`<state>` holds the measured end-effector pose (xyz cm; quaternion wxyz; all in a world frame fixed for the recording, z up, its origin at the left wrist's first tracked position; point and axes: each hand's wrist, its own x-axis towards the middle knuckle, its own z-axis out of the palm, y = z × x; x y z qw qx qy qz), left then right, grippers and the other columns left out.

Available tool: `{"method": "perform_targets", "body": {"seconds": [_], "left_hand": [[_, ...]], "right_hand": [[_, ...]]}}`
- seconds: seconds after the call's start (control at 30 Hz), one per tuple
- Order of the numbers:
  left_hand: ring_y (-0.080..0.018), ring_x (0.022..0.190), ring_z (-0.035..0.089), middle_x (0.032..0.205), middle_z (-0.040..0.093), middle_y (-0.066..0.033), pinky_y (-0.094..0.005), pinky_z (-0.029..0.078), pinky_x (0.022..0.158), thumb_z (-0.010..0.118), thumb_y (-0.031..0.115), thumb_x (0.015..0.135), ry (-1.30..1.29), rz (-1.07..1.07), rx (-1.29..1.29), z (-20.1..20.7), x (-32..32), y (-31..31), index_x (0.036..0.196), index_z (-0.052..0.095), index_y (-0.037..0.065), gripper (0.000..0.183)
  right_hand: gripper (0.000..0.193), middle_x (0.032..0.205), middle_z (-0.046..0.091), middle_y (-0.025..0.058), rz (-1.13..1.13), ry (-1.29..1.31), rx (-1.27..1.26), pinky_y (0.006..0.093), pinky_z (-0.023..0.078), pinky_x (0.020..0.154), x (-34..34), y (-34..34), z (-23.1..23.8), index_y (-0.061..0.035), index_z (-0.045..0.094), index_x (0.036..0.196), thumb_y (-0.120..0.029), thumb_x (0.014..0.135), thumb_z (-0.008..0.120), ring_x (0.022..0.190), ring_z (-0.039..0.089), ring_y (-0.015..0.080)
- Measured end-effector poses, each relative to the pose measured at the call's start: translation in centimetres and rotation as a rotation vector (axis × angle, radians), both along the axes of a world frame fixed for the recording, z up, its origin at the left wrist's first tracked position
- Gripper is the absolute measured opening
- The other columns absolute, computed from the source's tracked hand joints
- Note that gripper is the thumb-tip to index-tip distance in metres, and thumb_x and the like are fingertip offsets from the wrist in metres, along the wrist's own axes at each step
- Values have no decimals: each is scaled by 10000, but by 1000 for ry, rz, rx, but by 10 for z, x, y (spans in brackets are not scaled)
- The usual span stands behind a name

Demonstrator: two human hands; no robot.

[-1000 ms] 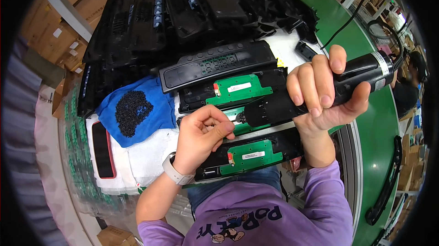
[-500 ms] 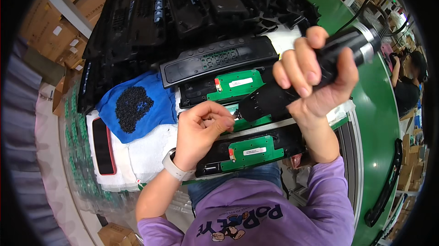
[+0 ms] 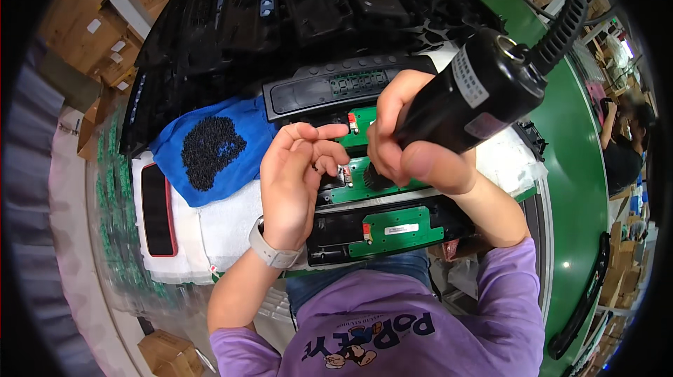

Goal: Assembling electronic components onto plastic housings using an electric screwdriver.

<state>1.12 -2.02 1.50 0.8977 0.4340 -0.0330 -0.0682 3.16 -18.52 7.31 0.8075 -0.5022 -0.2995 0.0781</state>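
Note:
In my right hand [image 3: 417, 142] is a black corded electric screwdriver [image 3: 466, 93], its fingers wrapped round the body. The lower end points down at a green circuit board [image 3: 336, 195] in the middle black housing; the bit is hidden from sight. My left hand [image 3: 291, 173] hovers just left of that board, fingers curled and the forefinger reaching toward the right. A dark speck shows among its fingers, too small to name. Closer to me lies another black housing with a green board [image 3: 392, 230]. Behind the middle one, a third green board [image 3: 361, 114] is partly covered by my hands.
A black display panel [image 3: 298, 101] lies behind the boards. Many small black screws [image 3: 210, 152] are heaped on a blue cloth [image 3: 263, 131] at the left, near a red-edged phone [image 3: 158, 212]. Black housings [image 3: 245, 44] are stacked at the back. A person [image 3: 624, 138] is at far right.
My left hand has drawn away from the screwdriver's tip and its forefinger has stretched out. My right hand has swung the screwdriver from slanted to steeper, its tip over the middle board.

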Motion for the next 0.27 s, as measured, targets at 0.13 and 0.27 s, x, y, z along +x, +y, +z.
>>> {"method": "perform_targets", "body": {"seconds": [0.13,0.27], "left_hand": [[-191,811,617,1043,578,-219,-260,482,684,355,125,961,-48,0,114,0,-2,-2,1044,428,10,160],[-197,736,625,963,612,-197,-248,490,622,415,160,952,-127,61,268,3,-3,-10,1063,425,16,182]], "right_hand": [[280,643,514,20,37,-197,-263,221,400,501,-3,-1,7,-17,500,764,-168,676,719,549,492,86],[267,647,537,4,-70,-347,-251,209,408,507,3,3,3,-37,566,664,-204,619,769,542,517,86]]}}
